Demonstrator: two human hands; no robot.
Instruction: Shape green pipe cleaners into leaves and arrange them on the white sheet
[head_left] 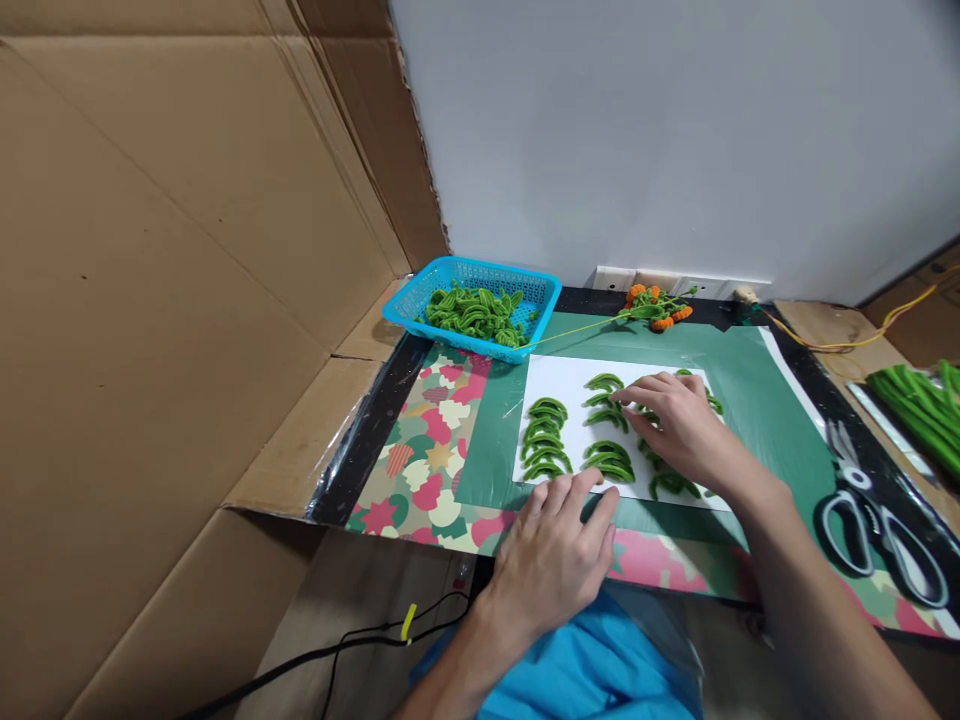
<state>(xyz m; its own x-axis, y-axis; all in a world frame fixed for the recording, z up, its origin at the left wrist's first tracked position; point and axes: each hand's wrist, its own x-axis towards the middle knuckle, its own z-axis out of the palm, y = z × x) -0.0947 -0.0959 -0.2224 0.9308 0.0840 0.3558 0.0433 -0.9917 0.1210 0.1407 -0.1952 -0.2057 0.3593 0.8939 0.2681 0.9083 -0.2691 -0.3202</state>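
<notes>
A white sheet (575, 377) lies on the green tabletop covering, bearing rows of curved, fuzzy green pieces. One column of them (546, 438) is at the sheet's left; further pieces (609, 462) sit in the middle, and more (673, 486) lie partly under my right forearm. My left hand (561, 540) rests at the sheet's front edge, fingers apart and holding nothing, fingertips near the middle pieces. My right hand (667, 415) is above the sheet, thumb and index finger beside the upper middle pieces; whether a piece is between them is unclear.
A blue basket (546, 300) of green pieces stands at the back left. Orange flowers with green stems (661, 308) lie by the wall sockets (615, 279). Scissors (862, 505) and green stems (919, 415) are at the right. Cardboard (187, 230) walls the left side.
</notes>
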